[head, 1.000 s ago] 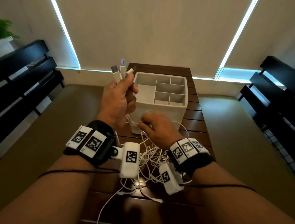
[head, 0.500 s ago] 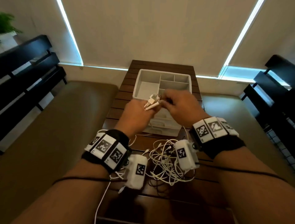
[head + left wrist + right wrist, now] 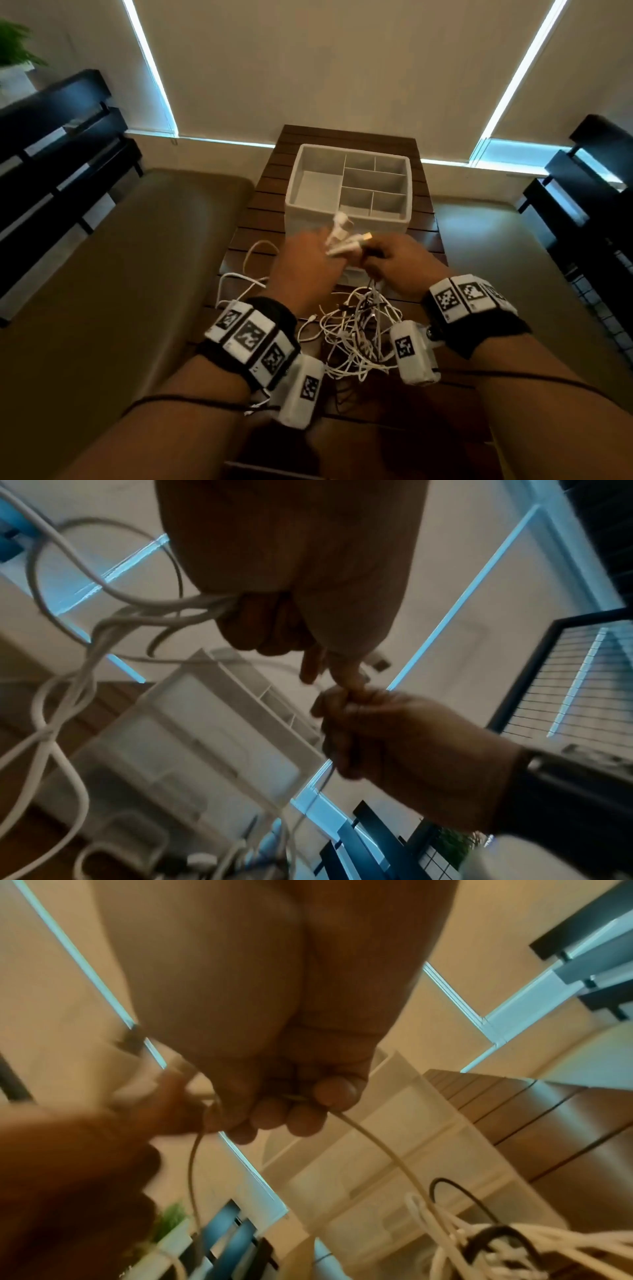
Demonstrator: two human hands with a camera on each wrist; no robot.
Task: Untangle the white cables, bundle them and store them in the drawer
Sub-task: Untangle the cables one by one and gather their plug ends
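Observation:
A tangle of white cables (image 3: 356,339) lies on the dark slatted table (image 3: 424,240) between my wrists. My left hand (image 3: 308,263) grips several cable ends, their white plugs (image 3: 339,236) sticking up past its fingers; strands (image 3: 143,612) trail from the fist. My right hand (image 3: 397,260) is right beside it, fingers curled round one white cable (image 3: 377,1139) that runs down to the tangle. Both hands hover in front of the white drawer organizer (image 3: 301,178), whose top tray has several compartments. Its drawer fronts (image 3: 394,1164) appear in the right wrist view.
A beige bench (image 3: 120,274) runs along the left of the table. Black slatted racks stand at far left (image 3: 51,144) and far right (image 3: 589,205). A potted plant (image 3: 13,51) sits at the upper left. A black cable (image 3: 479,1240) lies among the white ones.
My left hand came down from its raised position with the plugs. My right hand rose off the tangle and joined it in front of the organizer, taking hold of one cable.

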